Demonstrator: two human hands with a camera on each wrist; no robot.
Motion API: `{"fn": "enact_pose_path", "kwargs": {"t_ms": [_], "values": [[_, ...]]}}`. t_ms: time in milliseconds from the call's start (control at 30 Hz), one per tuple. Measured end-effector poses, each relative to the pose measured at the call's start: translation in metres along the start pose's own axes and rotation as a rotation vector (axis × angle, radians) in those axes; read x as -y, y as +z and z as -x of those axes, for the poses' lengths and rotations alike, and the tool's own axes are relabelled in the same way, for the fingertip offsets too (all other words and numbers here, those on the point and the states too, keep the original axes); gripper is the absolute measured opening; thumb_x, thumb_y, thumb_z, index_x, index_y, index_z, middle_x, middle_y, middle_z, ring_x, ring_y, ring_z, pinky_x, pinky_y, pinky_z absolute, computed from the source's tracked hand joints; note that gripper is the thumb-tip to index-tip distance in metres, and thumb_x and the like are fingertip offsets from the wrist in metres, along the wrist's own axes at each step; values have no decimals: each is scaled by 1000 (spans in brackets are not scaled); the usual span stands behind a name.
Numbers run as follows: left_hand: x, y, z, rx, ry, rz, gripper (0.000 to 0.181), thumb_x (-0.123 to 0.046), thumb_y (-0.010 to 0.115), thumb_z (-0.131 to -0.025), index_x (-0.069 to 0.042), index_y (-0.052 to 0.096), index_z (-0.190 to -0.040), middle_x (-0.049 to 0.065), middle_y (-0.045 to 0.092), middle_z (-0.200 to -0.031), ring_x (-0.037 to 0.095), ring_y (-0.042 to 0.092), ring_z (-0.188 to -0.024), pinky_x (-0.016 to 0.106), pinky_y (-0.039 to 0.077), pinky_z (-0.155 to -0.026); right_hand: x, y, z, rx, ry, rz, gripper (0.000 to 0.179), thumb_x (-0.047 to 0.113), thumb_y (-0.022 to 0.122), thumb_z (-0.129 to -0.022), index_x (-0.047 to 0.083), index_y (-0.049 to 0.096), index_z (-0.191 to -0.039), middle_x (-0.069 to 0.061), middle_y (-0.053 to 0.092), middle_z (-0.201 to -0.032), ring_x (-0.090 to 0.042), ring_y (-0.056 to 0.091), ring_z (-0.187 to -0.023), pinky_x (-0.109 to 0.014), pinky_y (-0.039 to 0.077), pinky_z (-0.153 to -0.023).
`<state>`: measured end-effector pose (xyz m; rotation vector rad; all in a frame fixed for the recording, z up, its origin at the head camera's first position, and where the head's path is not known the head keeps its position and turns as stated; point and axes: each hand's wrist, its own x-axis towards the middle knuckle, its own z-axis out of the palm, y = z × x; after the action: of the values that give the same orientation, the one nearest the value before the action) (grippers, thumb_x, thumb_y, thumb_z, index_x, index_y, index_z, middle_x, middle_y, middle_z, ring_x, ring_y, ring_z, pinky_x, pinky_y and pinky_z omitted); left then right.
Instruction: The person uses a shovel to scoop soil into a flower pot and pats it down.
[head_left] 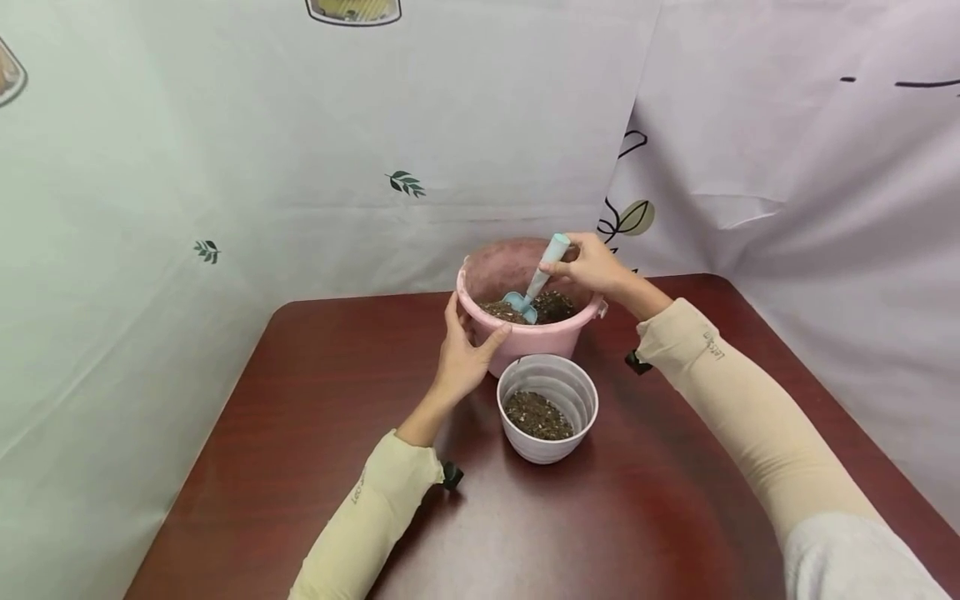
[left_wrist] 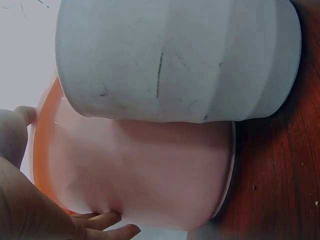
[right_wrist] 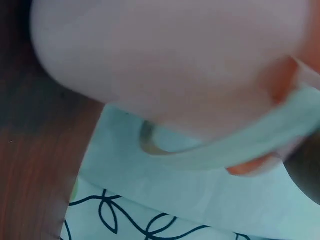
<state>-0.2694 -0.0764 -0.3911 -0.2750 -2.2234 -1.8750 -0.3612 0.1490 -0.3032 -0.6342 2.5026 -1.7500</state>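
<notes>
A pink bucket [head_left: 540, 340] with dark soil [head_left: 555, 307] in it stands toward the back of the table. My left hand [head_left: 461, 354] grips its near left rim; in the left wrist view the thumb is at the rim and fingertips touch the bucket wall [left_wrist: 150, 170]. Between the thumb and fingers of my right hand [head_left: 592, 265] is the pale handle of a small blue trowel [head_left: 538, 279], its blade down at the soil inside the bucket. Directly in front, a white ribbed pot [head_left: 543, 450] holds a layer of soil [head_left: 536, 417].
The dark red wooden table [head_left: 337, 400] has white printed cloth [head_left: 300, 167] hanging behind it. A pale strap-like bucket handle [right_wrist: 225, 150] hangs along the bucket in the blurred right wrist view. Small crumbs lie on the wood [left_wrist: 285, 175].
</notes>
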Motion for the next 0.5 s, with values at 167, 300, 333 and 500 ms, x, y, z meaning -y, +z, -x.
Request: {"fn": "enact_pose_path", "kwargs": {"t_ms": [167,300,333,500], "values": [[-1,0,-1,3,3,3,97,-27,76,-89,-13,9,-158,27,38,-151,34,41,-138,43,34,-113,1,0,2,7,-8,-18,12,1,70,-91,-8,63,-95,-15,71,-82,-38,72,-80,-46,59,-73],[-1,1,0,3,-9,-10,96,-28,76,-89,-14,10,-158,27,38,-151,35,41,-138,43,34,-113,0,0,5,-22,19,-39,13,1,70,-91,-9,64,-96,-16,72,-82,-35,72,-77,-47,58,-75],[-1,1,0,4,-10,-9,96,-28,76,-89,-14,10,-158,27,38,-151,35,41,-138,43,34,-113,0,0,6,-34,24,-47,13,1,70,-91,-9,64,-96,-16,72,-82,-34,72,-77,-48,58,-75],[-1,0,0,-1,-6,-12,97,-28,76,-89,-15,9,-158,27,38,-151,34,40,-139,43,34,-113,3,-4,6,-108,52,-75,14,4,69,-92,-9,64,-96,-9,71,-78,-24,73,-71,-45,58,-75]]}}
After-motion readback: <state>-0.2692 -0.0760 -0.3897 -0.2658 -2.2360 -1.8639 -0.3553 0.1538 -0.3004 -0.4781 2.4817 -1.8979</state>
